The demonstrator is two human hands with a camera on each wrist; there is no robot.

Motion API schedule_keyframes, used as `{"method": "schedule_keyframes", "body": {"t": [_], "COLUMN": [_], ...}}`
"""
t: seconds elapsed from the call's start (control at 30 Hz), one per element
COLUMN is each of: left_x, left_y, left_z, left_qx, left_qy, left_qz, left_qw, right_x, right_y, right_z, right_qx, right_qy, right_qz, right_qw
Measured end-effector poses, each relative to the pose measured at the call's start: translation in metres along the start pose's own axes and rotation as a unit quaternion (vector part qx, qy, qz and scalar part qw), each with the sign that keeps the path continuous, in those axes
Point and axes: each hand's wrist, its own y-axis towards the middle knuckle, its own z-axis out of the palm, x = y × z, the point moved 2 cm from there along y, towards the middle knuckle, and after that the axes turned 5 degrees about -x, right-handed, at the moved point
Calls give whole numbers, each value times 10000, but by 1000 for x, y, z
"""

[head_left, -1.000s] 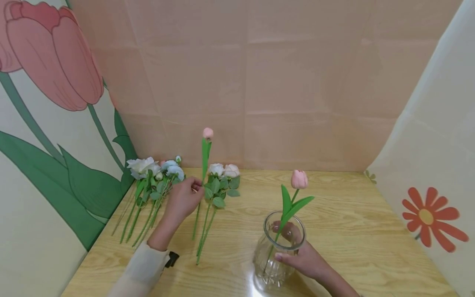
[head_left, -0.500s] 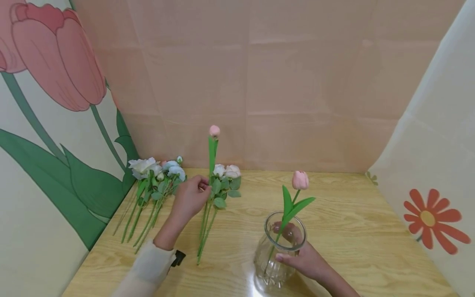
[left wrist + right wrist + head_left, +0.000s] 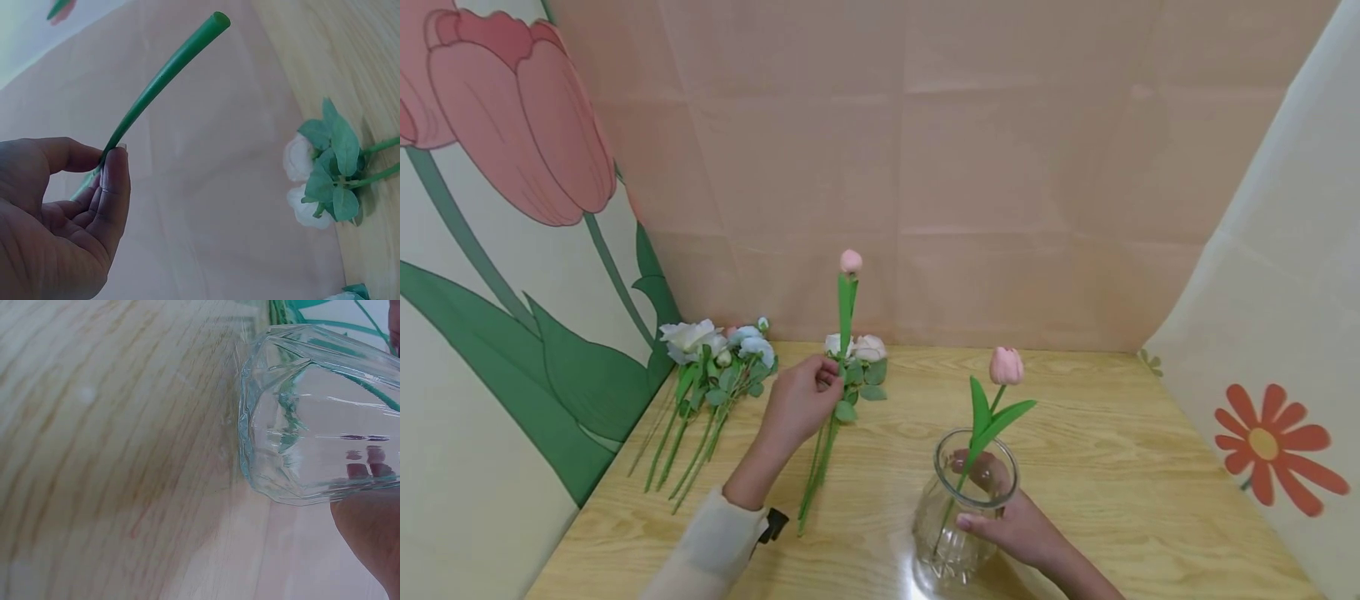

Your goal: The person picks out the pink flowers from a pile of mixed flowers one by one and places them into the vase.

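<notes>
My left hand (image 3: 803,396) pinches the green stem (image 3: 165,75) of a pink tulip (image 3: 851,262) between thumb and fingers. The tulip stands upright in the air, its bloom above the hand. In the left wrist view the stem's cut end points up and away from the hand. My right hand (image 3: 1011,521) grips the side of a clear glass vase (image 3: 928,517), thumb in front and fingers behind. Another pink tulip (image 3: 1006,365) leans inside the vase, its bloom and leaves above the rim. The right wrist view shows the vase's faceted base (image 3: 250,444) close up.
Two pale roses (image 3: 870,347) lie on the wooden table (image 3: 1097,433) just behind the left hand. Further left lies a group of white and blue flowers (image 3: 715,342) with their stems toward me. A pink backdrop (image 3: 1000,167) rises behind the table, with printed side panels.
My left hand has moved to the right with the tulip, from left of the pale roses to in front of them. The right hand and vase have stayed in place.
</notes>
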Motion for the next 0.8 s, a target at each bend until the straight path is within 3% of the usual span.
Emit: {"method": "schedule_keyframes", "body": {"t": [0.4,0.8], "left_x": [-9,-21], "left_y": [-5,-9], "left_z": [6,9], "left_qx": [26,113], "left_qy": [-163,-356], "left_qz": [208,210], "left_qw": [9996,9991], "right_x": [1,0], "right_y": [1,1], "right_z": [1,1], "right_qx": [-44,-121], "right_qy": [393,296], "right_qz": [-11,5], "right_qw": [9992,9995]}}
